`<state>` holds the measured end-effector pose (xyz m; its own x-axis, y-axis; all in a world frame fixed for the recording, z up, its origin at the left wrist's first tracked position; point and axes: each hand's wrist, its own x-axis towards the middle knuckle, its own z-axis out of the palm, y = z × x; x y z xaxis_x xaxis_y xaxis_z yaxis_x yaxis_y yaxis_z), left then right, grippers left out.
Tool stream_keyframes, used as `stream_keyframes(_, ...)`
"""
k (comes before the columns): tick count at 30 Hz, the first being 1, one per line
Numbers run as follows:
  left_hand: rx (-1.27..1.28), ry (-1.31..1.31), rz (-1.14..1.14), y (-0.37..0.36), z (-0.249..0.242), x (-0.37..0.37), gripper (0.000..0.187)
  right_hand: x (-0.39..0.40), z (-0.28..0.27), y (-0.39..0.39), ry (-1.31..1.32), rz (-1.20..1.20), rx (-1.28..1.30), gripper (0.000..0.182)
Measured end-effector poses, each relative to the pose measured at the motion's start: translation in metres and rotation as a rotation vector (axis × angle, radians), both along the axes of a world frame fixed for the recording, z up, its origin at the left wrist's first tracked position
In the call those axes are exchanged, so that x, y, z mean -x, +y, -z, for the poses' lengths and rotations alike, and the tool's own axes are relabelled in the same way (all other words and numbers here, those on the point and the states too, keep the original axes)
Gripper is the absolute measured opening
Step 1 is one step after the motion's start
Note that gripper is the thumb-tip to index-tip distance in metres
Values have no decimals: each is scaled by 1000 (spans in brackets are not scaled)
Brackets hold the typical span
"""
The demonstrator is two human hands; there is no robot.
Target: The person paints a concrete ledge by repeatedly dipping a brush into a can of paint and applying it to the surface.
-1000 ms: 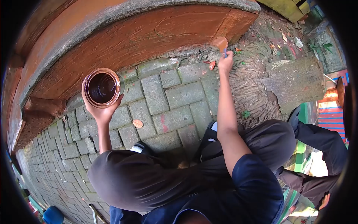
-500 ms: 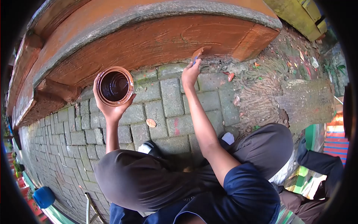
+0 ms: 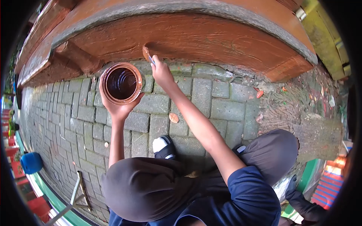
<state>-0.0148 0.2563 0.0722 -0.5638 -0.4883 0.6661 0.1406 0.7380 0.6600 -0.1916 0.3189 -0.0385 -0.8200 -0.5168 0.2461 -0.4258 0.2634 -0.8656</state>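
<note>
My left hand (image 3: 116, 107) is wrapped round the side of an open paint can (image 3: 122, 83), whose rim is coated in brown and whose inside holds dark reddish-brown paint. In my right hand (image 3: 163, 73) is the handle of a paintbrush (image 3: 146, 53). The paint-covered bristles rest against the lower part of an orange-brown wooden board (image 3: 188, 37), just above and to the right of the can. Wet-looking brush strokes show on the board.
Grey paving bricks (image 3: 158, 103) lie below, with a dry leaf (image 3: 174, 118) on them. Gnarled roots (image 3: 281, 101) spread at the right. A yellow object (image 3: 324, 34) stands at the upper right, a blue container (image 3: 31, 163) at the lower left. Another person's dark-clothed leg (image 3: 305, 205) is at the lower right.
My right hand and the brush have moved left along the board, closer to the can. The camera view has shifted too. My left hand still holds the can.
</note>
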Motion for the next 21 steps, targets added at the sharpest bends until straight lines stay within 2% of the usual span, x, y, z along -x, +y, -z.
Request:
stream_keyframes(2, 7, 9, 16, -7, 1, -9, 111, 5, -25, -16, 74, -237, 14, 20)
stream_keyframes(4, -4, 2, 20, -10, -1, -17, 113, 3, -53, -31, 91, -303, 56, 18)
stream_keyframes(8, -30, 23, 22, -17, 1, -26, 112, 18, -98, -13, -34, -40, 50, 17)
stream_keyframes(13, -78, 62, 47, -13, -7, -17, 110, 59, -96, 88, 116, 152, 66, 20)
stream_keyframes(21, -25, 40, 72, 0, -21, 4, 110, 96, -79, 261, 144, 496, 145, 28)
